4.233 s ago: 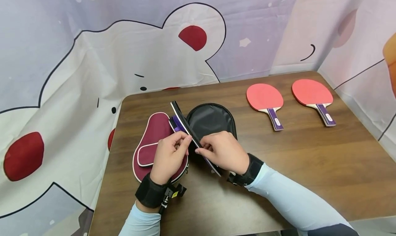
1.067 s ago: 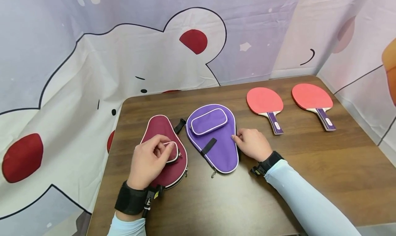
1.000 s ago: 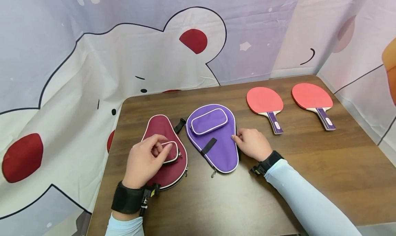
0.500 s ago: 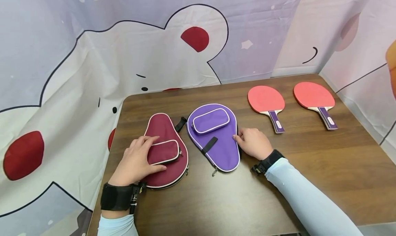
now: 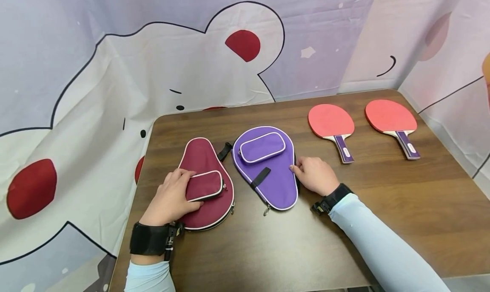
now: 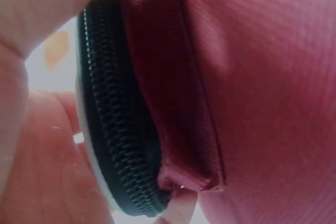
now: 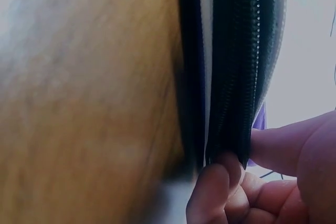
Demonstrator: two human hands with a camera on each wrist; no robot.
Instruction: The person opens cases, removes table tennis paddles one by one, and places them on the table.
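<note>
Head view first: the left hand [image 5: 171, 197] lies over the lower left part of the maroon paddle case [image 5: 203, 164], thumb and fingers spread loosely around the case's small zip pocket [image 5: 204, 185], touching it from the left and below. The maroon paddle case sits flat at the table's [image 5: 383, 207] near-left part. Just beside it, to the right, lies the purple paddle case [image 5: 273, 185], zipped, pocket [image 5: 262, 147] up, a black strap [image 5: 260, 177] across its face. The right hand [image 5: 315, 176] sits at the purple case's right edge, fingers curled, fingertips pinching the rim there. Well apart, toward the far right, two red table tennis paddles [image 5: 331, 121] [image 5: 390, 115] lie flat, purple handles pointing at the person. A cartoon bear cloth [image 5: 115, 92] hangs behind.

Left wrist view now: very close in, the maroon paddle case [image 6: 262, 77] fills the frame, its black zipper [image 6: 113, 129] curving down the edge, fingers [image 6: 37, 171] pressed along that edge. No real clamp here; the hand lies relaxed against it.

Right wrist view: the purple case's black zipper edge [image 7: 239, 66] stands against the blurred wood of the table [image 7: 79, 103], and fingertips [image 7: 215, 182] nip the bottom of that edge with the thumb opposite. That is a narrow pinch on the rim.
</note>
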